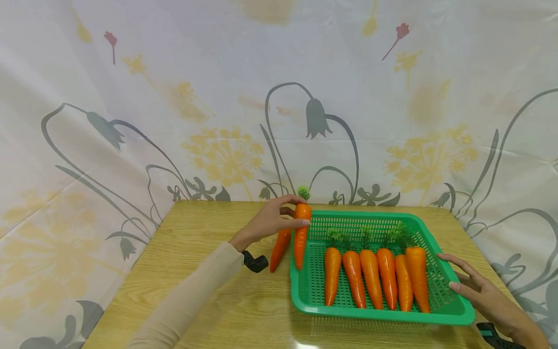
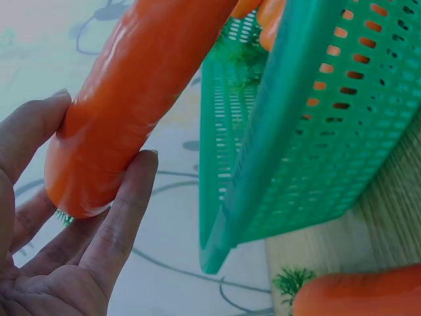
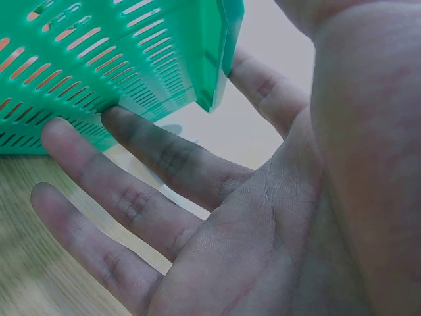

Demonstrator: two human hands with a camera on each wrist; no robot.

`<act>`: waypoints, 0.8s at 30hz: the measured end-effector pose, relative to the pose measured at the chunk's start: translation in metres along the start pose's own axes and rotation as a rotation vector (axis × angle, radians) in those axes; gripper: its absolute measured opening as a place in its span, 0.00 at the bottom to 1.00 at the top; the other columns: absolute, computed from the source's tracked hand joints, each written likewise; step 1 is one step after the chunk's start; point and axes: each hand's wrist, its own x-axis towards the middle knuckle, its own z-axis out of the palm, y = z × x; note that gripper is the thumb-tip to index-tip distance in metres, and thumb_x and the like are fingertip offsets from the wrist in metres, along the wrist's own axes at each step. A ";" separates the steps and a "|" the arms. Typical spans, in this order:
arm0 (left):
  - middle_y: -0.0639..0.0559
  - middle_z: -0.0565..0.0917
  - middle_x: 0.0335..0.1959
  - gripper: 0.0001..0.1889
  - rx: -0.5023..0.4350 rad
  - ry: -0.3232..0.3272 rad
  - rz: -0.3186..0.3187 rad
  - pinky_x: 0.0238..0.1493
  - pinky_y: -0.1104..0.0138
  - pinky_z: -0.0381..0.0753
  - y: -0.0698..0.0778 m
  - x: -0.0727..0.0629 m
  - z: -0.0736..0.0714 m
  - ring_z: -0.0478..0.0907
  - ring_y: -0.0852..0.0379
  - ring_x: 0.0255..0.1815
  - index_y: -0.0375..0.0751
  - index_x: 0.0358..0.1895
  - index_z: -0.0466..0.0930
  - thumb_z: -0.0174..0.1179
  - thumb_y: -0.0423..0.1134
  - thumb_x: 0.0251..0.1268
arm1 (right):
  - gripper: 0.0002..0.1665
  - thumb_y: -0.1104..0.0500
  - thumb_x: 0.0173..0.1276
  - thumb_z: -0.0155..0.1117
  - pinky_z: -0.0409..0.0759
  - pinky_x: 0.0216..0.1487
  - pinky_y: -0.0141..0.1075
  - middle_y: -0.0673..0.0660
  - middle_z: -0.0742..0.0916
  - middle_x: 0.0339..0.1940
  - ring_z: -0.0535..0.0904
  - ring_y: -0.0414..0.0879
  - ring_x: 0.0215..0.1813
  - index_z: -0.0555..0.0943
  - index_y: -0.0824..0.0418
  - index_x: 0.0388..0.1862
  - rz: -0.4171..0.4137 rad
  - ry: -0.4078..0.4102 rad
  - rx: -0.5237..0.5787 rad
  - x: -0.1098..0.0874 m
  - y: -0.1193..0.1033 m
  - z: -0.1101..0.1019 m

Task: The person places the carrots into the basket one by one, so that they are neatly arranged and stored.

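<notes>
My left hand [image 1: 272, 219] pinches an orange toy carrot [image 1: 301, 242] with a green leafy top, thumb on one side and fingers on the other. The carrot hangs tip down by the left rim of a green slotted plastic basket [image 1: 370, 315]. Several more carrots [image 1: 370, 278] lie side by side inside, leafy ends toward the back. Outside the basket's left wall, another carrot [image 2: 368, 293] rests on the table. My right hand [image 1: 484, 293] is at the basket's right end; in the right wrist view its extended, spread fingers [image 3: 158, 148] touch the slotted wall.
The wood-grain table [image 1: 205, 286] extends left of the basket. Behind it hangs a pale curtain [image 1: 209, 87] printed with flowers, which also runs along both sides. Each wrist carries a black strap, such as the left strap [image 1: 255, 262].
</notes>
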 end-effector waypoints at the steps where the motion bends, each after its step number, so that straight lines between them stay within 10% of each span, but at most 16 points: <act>1: 0.53 0.78 0.61 0.23 -0.006 -0.004 0.004 0.49 0.53 0.87 0.001 0.002 0.002 0.82 0.51 0.52 0.50 0.65 0.78 0.71 0.42 0.69 | 0.38 0.59 0.88 0.40 0.73 0.54 0.72 0.38 0.43 0.80 0.44 0.90 0.70 0.39 0.45 0.87 -0.003 0.000 0.004 0.000 0.000 0.000; 13: 0.55 0.78 0.61 0.24 -0.063 -0.063 0.055 0.50 0.44 0.85 0.011 0.021 0.025 0.83 0.52 0.51 0.52 0.65 0.78 0.72 0.42 0.67 | 0.38 0.60 0.88 0.40 0.71 0.56 0.75 0.35 0.44 0.79 0.40 0.91 0.69 0.39 0.45 0.87 -0.011 -0.016 0.051 -0.002 -0.001 -0.001; 24: 0.56 0.77 0.60 0.25 -0.061 -0.097 0.070 0.44 0.60 0.88 0.020 0.038 0.048 0.84 0.55 0.49 0.51 0.65 0.78 0.72 0.42 0.67 | 0.38 0.59 0.88 0.40 0.73 0.55 0.72 0.46 0.40 0.83 0.42 0.89 0.70 0.39 0.45 0.87 0.007 -0.012 0.056 -0.001 -0.002 -0.001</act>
